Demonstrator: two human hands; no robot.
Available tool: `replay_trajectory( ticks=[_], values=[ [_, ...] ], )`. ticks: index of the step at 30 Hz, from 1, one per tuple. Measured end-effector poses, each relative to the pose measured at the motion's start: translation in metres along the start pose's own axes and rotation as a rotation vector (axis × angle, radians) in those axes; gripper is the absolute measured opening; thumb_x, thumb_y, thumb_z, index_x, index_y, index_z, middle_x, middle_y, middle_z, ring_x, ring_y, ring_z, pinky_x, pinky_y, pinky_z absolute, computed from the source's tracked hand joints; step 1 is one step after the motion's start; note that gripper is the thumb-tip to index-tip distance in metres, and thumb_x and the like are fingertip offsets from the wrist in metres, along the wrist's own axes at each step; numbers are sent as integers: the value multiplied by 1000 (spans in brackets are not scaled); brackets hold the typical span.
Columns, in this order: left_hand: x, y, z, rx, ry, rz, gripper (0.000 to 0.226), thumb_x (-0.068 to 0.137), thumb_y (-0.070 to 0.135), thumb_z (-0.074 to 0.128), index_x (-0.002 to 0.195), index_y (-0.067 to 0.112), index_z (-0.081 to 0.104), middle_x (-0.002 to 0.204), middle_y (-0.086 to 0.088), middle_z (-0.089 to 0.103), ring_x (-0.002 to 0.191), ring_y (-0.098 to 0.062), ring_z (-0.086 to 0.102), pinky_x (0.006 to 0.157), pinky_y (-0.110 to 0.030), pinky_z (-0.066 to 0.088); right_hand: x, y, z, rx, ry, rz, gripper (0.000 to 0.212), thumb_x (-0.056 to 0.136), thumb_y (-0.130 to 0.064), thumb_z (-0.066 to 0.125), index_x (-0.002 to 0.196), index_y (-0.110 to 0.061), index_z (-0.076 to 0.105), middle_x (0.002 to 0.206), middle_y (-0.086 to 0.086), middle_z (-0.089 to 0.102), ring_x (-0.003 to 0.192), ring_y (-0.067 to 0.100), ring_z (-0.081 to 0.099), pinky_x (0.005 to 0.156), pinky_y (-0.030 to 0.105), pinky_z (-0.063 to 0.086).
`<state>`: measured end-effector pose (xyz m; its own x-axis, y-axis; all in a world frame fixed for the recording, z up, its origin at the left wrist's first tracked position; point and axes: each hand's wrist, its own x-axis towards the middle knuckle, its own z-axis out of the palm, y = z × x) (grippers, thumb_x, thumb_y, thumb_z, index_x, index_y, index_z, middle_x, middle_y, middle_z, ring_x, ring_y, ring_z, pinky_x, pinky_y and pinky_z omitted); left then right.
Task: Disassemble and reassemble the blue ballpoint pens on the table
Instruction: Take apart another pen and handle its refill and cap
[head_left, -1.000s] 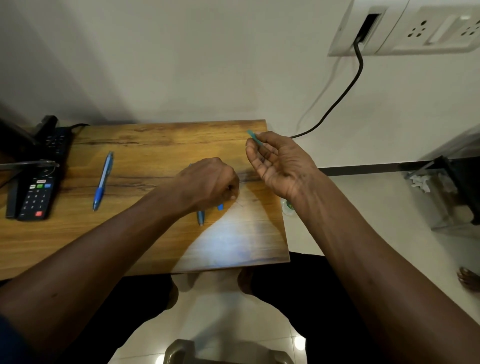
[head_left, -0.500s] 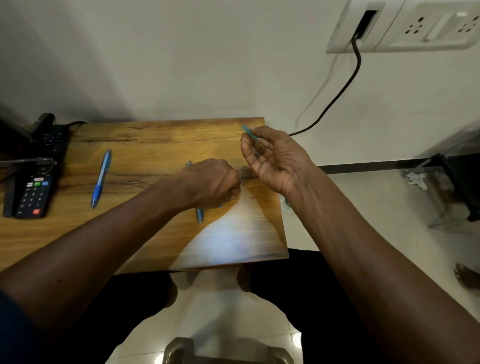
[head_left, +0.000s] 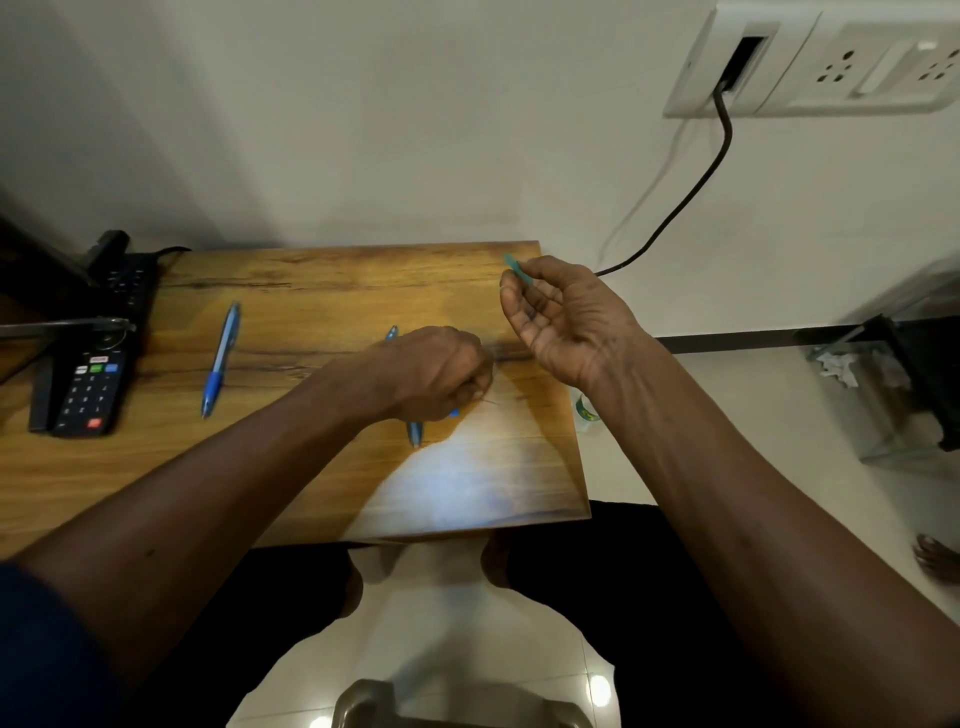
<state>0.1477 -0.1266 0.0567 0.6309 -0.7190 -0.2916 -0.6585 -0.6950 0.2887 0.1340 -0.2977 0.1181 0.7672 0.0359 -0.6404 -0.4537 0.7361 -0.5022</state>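
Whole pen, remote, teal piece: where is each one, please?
Whole pen (head_left: 222, 353), head view, middle of barrel.
Remote (head_left: 85, 389), head view, keypad.
Teal piece (head_left: 514, 266), head view, exposed tip.

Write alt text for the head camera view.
A person's right hand is raised above the right edge of the wooden table, pinching a small teal pen part, while the left hand curls over a partly hidden blue pen on the table. A second blue pen and a remote control lie further left.
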Motion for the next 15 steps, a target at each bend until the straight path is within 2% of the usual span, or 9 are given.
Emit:
replay_trajectory(
  ticks=[2, 5, 8, 10, 12, 15],
  values=[
    [-5, -1, -3, 36, 54, 6, 10, 99, 22, 60, 104, 25, 68, 95, 7, 60, 85, -10, 57, 67, -19, 42, -2, -1, -2, 13, -6, 0, 22, 91, 1, 68, 112, 5, 62, 80, 16, 66, 68, 19, 68, 63, 25, 62],
    [-20, 6, 1, 221, 98, 17, 29, 104, 45, 48, 119, 32, 68, 112, 5, 62, 104, -16, 61, 85, -34, 51, -6, -3, -8, 32, -14, 0, 24, 91, 1, 68, 113, 5, 62, 79, 16, 65, 67, 18, 67, 62, 25, 62],
    [-40, 22, 20, 431, 143, -47, 64, 98, 71, 28, 136, 33, 62, 136, 1, 58, 122, -24, 55, 95, -47, 45, -12, -2, -15, 46, 4, 1, 30, 92, 0, 67, 120, 7, 62, 78, 16, 65, 67, 18, 67, 60, 25, 62],
    [-53, 35, 30, 448, 174, -89, 81, 94, 78, 21, 144, 27, 59, 147, -3, 55, 131, -27, 52, 97, -50, 42, -20, 0, -20, 65, 16, -6, 37, 92, 0, 67, 127, 10, 61, 80, 16, 65, 68, 18, 67, 59, 24, 61],
    [-63, 45, 37, 434, 174, -106, 87, 94, 82, 19, 148, 24, 56, 156, -6, 49, 141, -29, 45, 104, -54, 38, -29, 0, -25, 85, 23, -20, 38, 92, 0, 67, 128, 10, 61, 83, 16, 64, 70, 18, 66, 61, 25, 62],
    [-77, 62, 44, 399, 138, -121, 92, 93, 86, 16, 156, 26, 46, 169, -5, 30, 154, -28, 26, 117, -59, 24, -47, -3, -32, 107, 5, -45, 27, 91, 1, 68, 118, 7, 63, 86, 16, 64, 73, 18, 66, 67, 25, 63]
  ],
)
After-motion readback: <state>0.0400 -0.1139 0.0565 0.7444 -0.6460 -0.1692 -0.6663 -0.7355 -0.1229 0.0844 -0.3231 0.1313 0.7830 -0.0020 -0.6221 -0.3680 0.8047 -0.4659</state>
